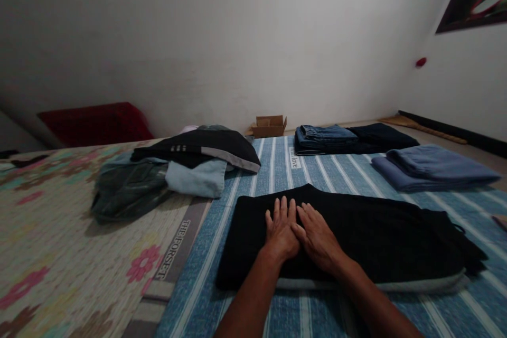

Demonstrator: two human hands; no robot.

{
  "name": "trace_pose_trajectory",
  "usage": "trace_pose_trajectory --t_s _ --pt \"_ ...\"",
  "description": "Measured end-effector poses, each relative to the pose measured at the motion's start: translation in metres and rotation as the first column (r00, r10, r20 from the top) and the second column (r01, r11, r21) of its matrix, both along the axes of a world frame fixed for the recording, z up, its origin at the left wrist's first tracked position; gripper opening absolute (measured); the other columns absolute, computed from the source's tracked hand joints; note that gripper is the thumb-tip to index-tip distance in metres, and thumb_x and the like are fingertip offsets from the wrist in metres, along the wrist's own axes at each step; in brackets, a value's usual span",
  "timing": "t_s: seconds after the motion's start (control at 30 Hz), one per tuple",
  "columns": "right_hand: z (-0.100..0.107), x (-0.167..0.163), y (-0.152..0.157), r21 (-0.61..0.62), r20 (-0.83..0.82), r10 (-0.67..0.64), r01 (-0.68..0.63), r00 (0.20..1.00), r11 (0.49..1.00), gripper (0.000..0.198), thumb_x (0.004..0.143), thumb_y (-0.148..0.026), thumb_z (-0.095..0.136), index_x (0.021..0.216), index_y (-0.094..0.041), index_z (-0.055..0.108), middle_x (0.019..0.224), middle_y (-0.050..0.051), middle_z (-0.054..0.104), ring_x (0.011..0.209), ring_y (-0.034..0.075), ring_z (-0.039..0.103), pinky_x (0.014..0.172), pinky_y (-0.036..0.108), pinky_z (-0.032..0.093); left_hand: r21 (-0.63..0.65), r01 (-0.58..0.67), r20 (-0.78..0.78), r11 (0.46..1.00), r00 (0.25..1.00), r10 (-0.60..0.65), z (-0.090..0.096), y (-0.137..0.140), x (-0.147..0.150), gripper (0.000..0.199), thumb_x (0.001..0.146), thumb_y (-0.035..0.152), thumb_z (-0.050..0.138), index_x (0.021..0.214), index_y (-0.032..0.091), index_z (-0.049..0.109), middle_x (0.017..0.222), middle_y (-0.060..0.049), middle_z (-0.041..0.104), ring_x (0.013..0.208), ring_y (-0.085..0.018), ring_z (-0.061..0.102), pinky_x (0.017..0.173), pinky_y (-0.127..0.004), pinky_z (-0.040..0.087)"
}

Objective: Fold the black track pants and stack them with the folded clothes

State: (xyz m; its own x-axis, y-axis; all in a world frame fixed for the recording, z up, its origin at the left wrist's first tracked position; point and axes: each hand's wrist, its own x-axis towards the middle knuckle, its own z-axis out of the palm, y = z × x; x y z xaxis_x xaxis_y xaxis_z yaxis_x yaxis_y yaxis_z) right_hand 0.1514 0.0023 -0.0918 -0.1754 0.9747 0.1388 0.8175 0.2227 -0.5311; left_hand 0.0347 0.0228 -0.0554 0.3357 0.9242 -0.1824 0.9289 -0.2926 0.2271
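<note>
Forearms, two, bare, entering from the near edge and converging on the dark garment.

Striped blue bed cover [277, 169]: largest item, beneath and all round both hands, running away to the far wall. Risk: it may ruck under a sideways push and drag the fold out of line.

Floral bed cover [59, 253]: well off to the left of the left hand, meeting the striped one at a printed border.

Black folded garment [376, 237]: directly under both hands, lying flat on the striped cover and stretching well to the right of the right hand, a pale hem showing along its near edge. Risk: the right-hand end is uneven and loose, so pressure applied only near the left end could let it spring open or crease.

Heap of unfolded clothes [174, 174]: beyond and to the left of the left hand, apart from the garment. Risk: the dark top piece overhangs and could slide.

Folded blue cloth [431, 171]: beyond and right of the right hand.

Folded jeans [322, 139]: further beyond, just beside a dark folded piece.

Cardboard box [269, 127]: farthest, at the wall.

Left hand [280, 229]: flat, palm down, fingers together, pressed on the garment.

Right hand [317, 237]: flat, palm down, fingers slightly spread, touching the left hand at the thumb side.
</note>
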Motion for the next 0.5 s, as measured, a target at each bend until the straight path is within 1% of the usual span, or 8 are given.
trace_pose_trajectory --t_s 0.1,0.17,0.2,0.23,0.3,0.37,0.43,0.5 --pt "0.002 0.003 -0.002 -0.075 0.017 0.027 -0.025 0.999 0.997 0.072 0.092 -0.057 0.024 0.142 -0.005 0.029 0.149 0.018 0.023 0.138 0.026 0.013 0.112 0.043 0.014 0.012 0.03 0.08 0.999 0.996 -0.031 -0.001 -0.001 -0.007 0.071 0.084 0.038 0.037 0.146 0.013 0.015 0.154 -0.011 0.005 0.141 -0.026 -0.001 0.111 -0.05 0.007" --pt "0.005 0.004 -0.004 -0.097 0.023 0.04 -0.038 0.999 0.995 0.076 0.092 -0.06 0.021 0.143 -0.004 0.025 0.149 0.017 0.019 0.139 0.025 0.01 0.112 0.042 0.012 0.035 0.033 0.134 0.999 0.99 -0.038 0.001 0.001 -0.014 0.069 0.084 0.038 0.04 0.145 0.013 0.019 0.154 -0.01 0.01 0.141 -0.023 0.005 0.112 -0.045 0.012" --pt "0.006 0.004 -0.004 -0.099 0.03 0.041 -0.037 0.999 0.994 0.077 0.091 -0.061 0.021 0.143 -0.004 0.024 0.15 0.018 0.018 0.139 0.025 0.009 0.113 0.042 0.012 0.061 0.015 0.141 0.998 0.99 -0.023 0.003 0.003 -0.019 0.065 0.085 0.036 0.04 0.144 0.013 0.023 0.153 -0.01 0.014 0.141 -0.022 0.008 0.112 -0.042 0.014" --pt "0.007 0.004 -0.005 -0.099 0.041 0.038 -0.034 0.998 0.995 0.079 0.09 -0.062 0.022 0.143 -0.003 0.023 0.15 0.018 0.016 0.139 0.025 0.008 0.113 0.042 0.011 0.103 -0.016 0.126 0.995 0.992 0.003 0.004 0.005 -0.023 0.061 0.087 0.034 0.038 0.142 0.012 0.028 0.152 -0.011 0.018 0.14 -0.021 0.011 0.112 -0.041 0.016" --pt "0.01 0.002 -0.006 -0.091 0.063 0.033 -0.027 0.997 0.995 0.081 0.089 -0.063 0.025 0.144 -0.003 0.022 0.15 0.019 0.013 0.139 0.026 0.006 0.113 0.042 0.01 0.201 -0.091 0.041 0.975 0.996 0.084 0.006 0.009 -0.033 0.053 0.089 0.032 0.034 0.138 0.01 0.036 0.15 -0.013 0.024 0.14 -0.022 0.015 0.111 -0.042 0.018" --pt "0.011 0.001 -0.007 -0.089 0.076 0.035 -0.028 0.996 0.996 0.082 0.089 -0.064 0.027 0.144 -0.003 0.021 0.15 0.02 0.012 0.139 0.027 0.006 0.113 0.042 0.01 0.249 -0.146 -0.059 0.957 0.984 0.165 0.005 0.014 -0.042 0.055 0.091 0.038 0.033 0.137 0.007 0.037 0.15 -0.016 0.024 0.14 -0.026 0.015 0.11 -0.045 0.018" --pt "0.012 0.0 -0.008 -0.087 0.084 0.037 -0.03 0.996 0.996 0.083 0.088 -0.064 0.028 0.144 -0.003 0.021 0.15 0.02 0.012 0.139 0.027 0.006 0.113 0.042 0.01 0.22 -0.169 -0.121 0.961 0.973 0.199 -0.001 0.016 -0.048 0.065 0.09 0.048 0.032 0.139 0.005 0.032 0.15 -0.018 0.02 0.14 -0.028 0.012 0.11 -0.047 0.018" --pt "0.012 0.0 -0.009 -0.079 0.097 0.032 -0.025 0.995 0.997 0.084 0.087 -0.065 0.028 0.144 -0.003 0.021 0.15 0.021 0.013 0.139 0.027 0.006 0.112 0.043 0.011 0.174 -0.173 -0.145 0.969 0.969 0.199 -0.007 0.018 -0.052 0.074 0.089 0.056 0.027 0.142 0.004 0.025 0.152 -0.017 0.015 0.14 -0.028 0.009 0.11 -0.047 0.016"
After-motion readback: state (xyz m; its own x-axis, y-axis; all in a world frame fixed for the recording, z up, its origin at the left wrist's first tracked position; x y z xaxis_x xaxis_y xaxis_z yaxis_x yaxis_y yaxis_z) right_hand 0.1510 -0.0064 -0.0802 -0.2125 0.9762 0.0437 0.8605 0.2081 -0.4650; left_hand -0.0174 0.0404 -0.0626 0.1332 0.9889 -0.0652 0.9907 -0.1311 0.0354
